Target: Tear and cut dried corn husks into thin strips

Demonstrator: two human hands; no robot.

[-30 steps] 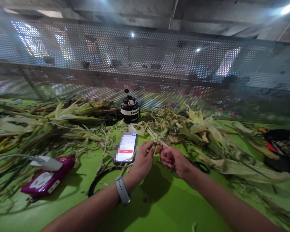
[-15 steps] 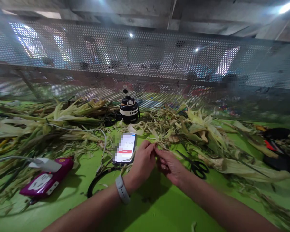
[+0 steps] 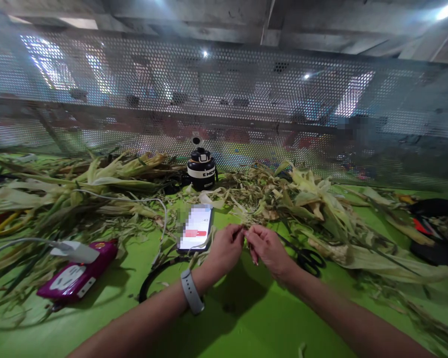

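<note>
My left hand (image 3: 226,251), with a grey watch band (image 3: 191,292) at the wrist, is closed in a pinch above the green table. Facing it, my right hand (image 3: 267,248) is closed too, its fingertips meeting those of the left. Whatever lies between the fingertips is too small or hidden to make out. Left of my hands lies a lit phone (image 3: 197,228). Black-handled scissors (image 3: 309,259) rest just beyond my right wrist, partly among husks. Dry corn husks (image 3: 313,199) are heaped behind my hands.
A black bottle (image 3: 201,171) stands at the back before a perforated metal panel (image 3: 239,94). On the left are a purple power strip (image 3: 78,276) with a white plug (image 3: 74,252), and more husks (image 3: 97,174). A black curved band (image 3: 146,284) lies near my left forearm.
The right hand has turned slightly and its fingers have shifted against the left fingertips. Both hands stay together in nearly the same place. The whole view has moved a little.
</note>
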